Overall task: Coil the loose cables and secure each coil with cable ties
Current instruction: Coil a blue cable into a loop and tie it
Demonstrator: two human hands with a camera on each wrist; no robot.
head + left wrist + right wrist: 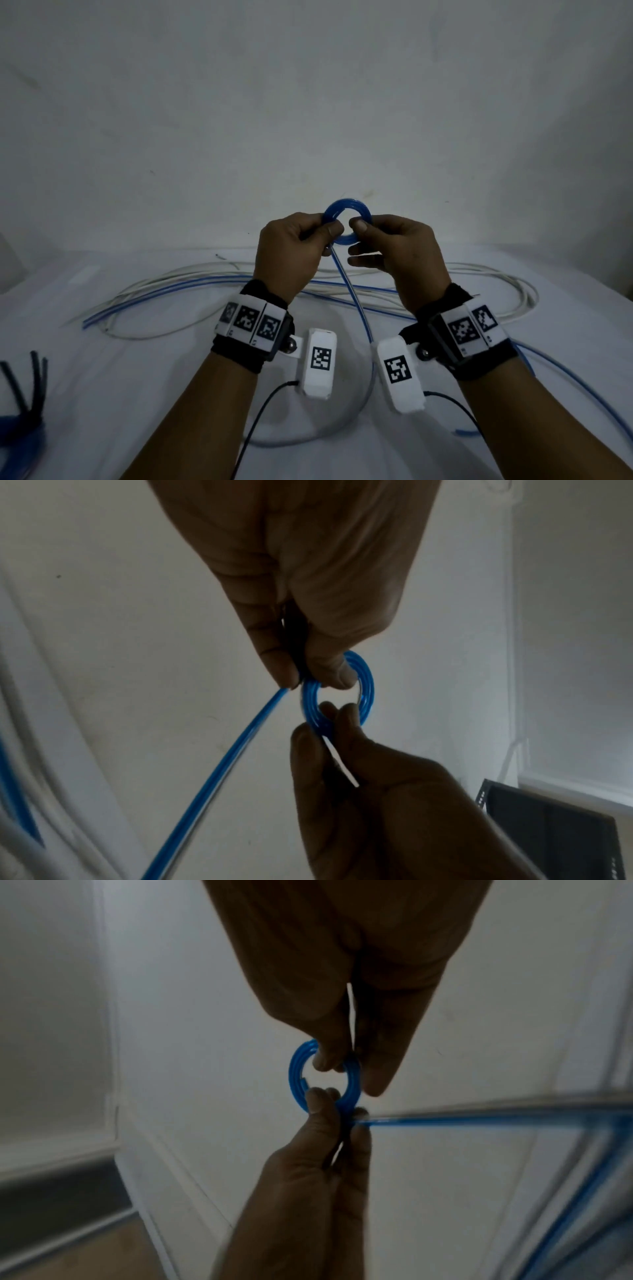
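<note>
Wrist cameras sit nearest. Beyond them, the blue cable runs up and away from the white table into a small coil, its opening facing the camera. Left hand and right hand, both raised, pinch opposite sides. Loose cables lie beyond, seemingly white and blue.

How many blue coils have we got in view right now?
2. One coil is pinched between left hand and right hand above the table; the other coil lies at the left edge, cut off by the frame. More may be out of view.
</note>
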